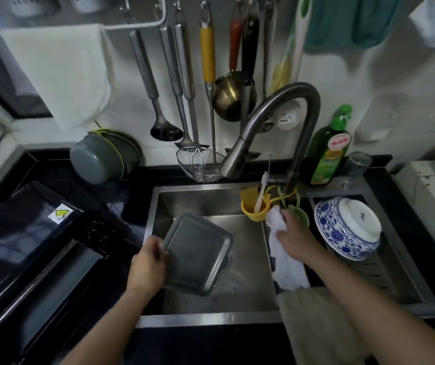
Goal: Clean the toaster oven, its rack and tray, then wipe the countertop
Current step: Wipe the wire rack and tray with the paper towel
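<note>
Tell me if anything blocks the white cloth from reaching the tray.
Nothing visible does. The right hand holds the white cloth at the sink divider; the tray, gripped by the left hand, is tilted over the open basin beside it.

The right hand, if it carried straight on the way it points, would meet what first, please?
Probably the yellow cup hanging by the faucet; the right hand, holding a white cloth, points up-left toward it, though depth is unclear.

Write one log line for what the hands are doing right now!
stage: tray wash | left hand: holds tray tilted over sink | right hand: grips white cloth on sink divider | faucet: no water seen
</note>
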